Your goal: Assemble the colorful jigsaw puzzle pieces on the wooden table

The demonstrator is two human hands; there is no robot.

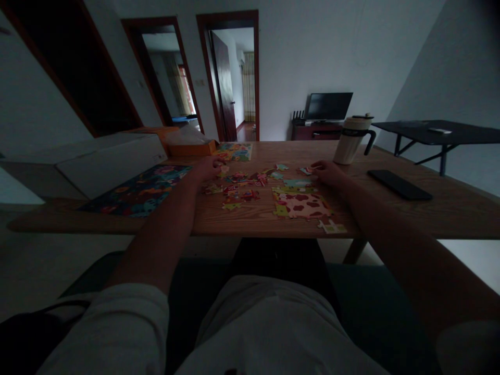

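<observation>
Loose jigsaw pieces lie scattered on a wooden table. A joined section with a pink, brown-spotted pattern lies near the front edge. My left hand rests at the left of the scatter, fingers curled on a small piece. On the right, the fingertips of my right hand pinch a small piece. Both forearms stretch out over the table edge.
A white tumbler with a dark handle stands behind my right hand. A black phone lies to the right. A finished puzzle board lies left, another at the back, beside an orange box. A dark side table stands far right.
</observation>
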